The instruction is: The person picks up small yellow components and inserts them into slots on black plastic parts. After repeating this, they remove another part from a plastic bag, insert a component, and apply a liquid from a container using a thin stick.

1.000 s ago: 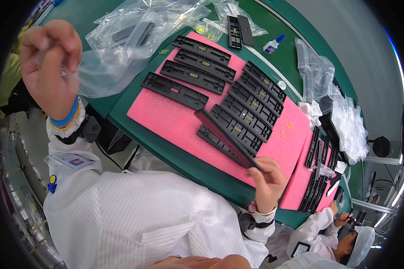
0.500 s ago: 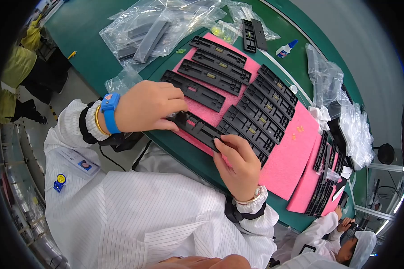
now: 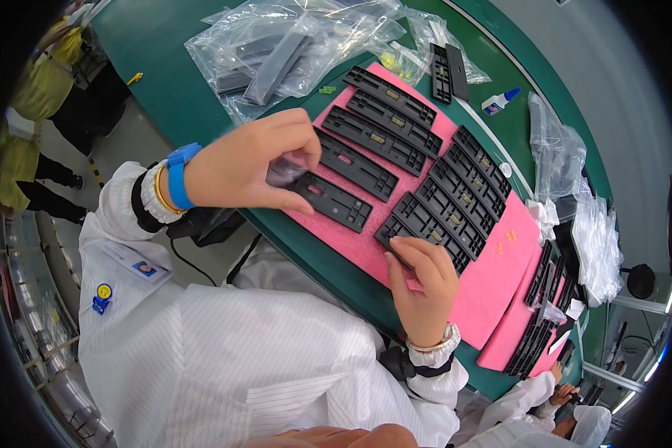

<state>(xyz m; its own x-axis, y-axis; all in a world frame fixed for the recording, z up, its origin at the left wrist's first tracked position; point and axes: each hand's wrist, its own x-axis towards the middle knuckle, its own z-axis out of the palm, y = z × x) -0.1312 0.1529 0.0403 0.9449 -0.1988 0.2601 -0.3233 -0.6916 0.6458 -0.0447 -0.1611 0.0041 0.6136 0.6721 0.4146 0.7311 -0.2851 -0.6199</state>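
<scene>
Pink foam [image 3: 493, 272] bears rows of black strips [image 3: 342, 204].

Bars [image 3: 373, 140] in 2 columns on mat [image 3: 485, 295], bottle [image 3: 494, 105] behind.

Bright light, glare on plastic [image 3: 600, 250], fisheye-bent edges

Two pink mats [image 3: 493, 280], one bottle [image 3: 499, 102] and five left-column black strips [image 3: 375, 140] show.
</scene>
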